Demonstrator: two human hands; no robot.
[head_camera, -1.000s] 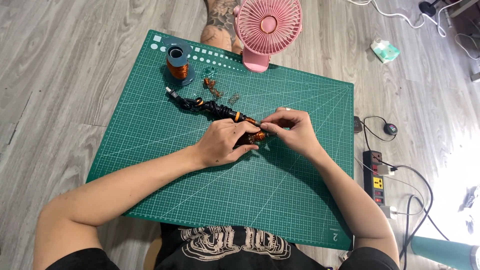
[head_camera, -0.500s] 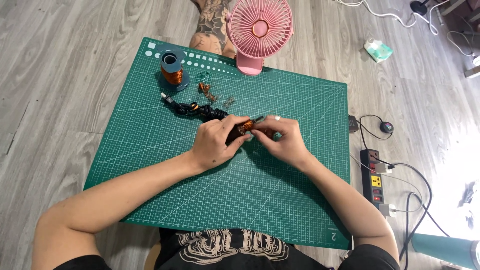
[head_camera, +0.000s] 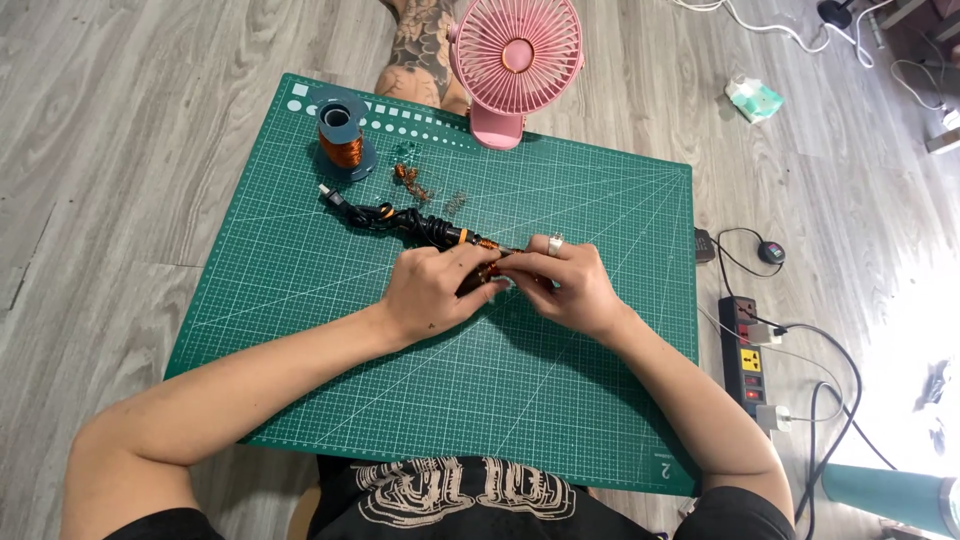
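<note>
right now a black-handled tool (head_camera: 420, 225) wound with copper wire lies near the middle of the green cutting mat (head_camera: 300, 300), its cord trailing toward the far left corner, and the left hand (head_camera: 432, 290) closes its fingers around its orange front end while the right hand (head_camera: 570, 285) pinches its fingertips together at the tip. judging by this, the work goes best with the left grip firm and the right making small, even moves. the copper wire spool (head_camera: 343, 135) and small coils (head_camera: 412, 182) sit by the far edge beside the pink fan (head_camera: 515, 60), while the mat's near half offers the forearms room.
</note>
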